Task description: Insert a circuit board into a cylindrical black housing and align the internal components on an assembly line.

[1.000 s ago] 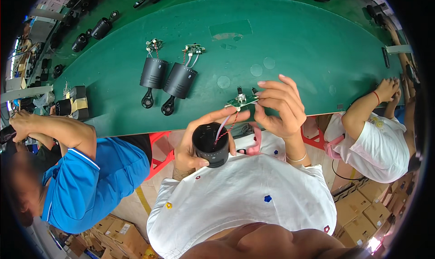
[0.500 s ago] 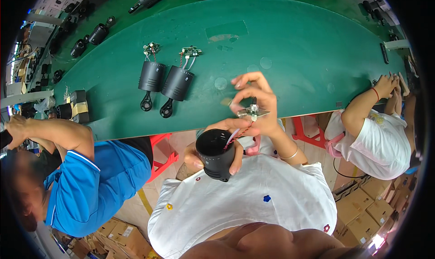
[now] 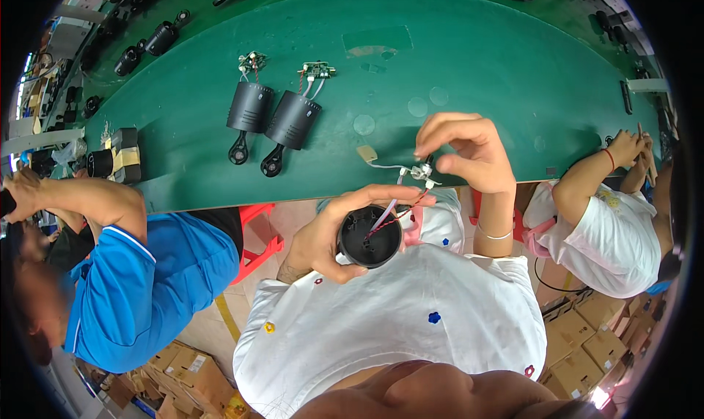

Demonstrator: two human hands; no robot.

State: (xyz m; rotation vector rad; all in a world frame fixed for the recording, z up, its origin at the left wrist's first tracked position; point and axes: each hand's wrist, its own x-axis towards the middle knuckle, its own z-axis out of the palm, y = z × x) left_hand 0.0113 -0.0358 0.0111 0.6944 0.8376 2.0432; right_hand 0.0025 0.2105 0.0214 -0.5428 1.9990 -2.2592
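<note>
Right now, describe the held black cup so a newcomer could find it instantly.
At the near edge of the green table, find the left hand. It holds the black cup, whose open mouth shows, unlike the two cups lying beyond.

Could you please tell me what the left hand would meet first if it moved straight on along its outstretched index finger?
Probably the right wrist: it lies in line beyond the left hand, whose fingertip has red wires close beside it, though depth is unclear.
</note>
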